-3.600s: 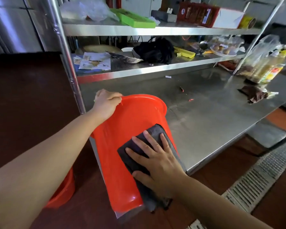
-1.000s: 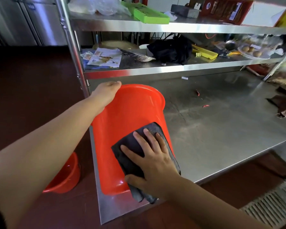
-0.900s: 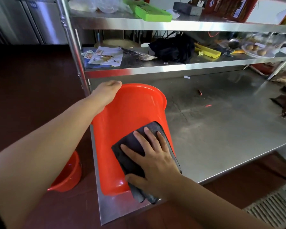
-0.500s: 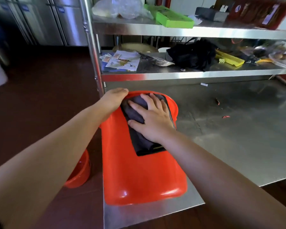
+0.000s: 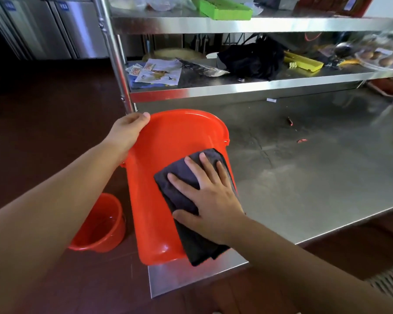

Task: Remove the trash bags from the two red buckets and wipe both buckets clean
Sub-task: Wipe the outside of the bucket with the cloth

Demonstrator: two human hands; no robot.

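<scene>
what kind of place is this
Most likely the back of a commercial kitchen. A stainless steel worktable carries two tiers of steel shelves cluttered with supplies, steel cabinet doors line the far wall, and a floor drain grate runs alongside.

The bucket on the steel-grey table was bright orange-red, the cloth on it dark charcoal. Left of it, a second bucket was the same orange-red. Above, a tray was lime green.

Dark red-brown tiled floor, steel counter w/ two steel shelves above, steel cabinets at back-left.
</scene>
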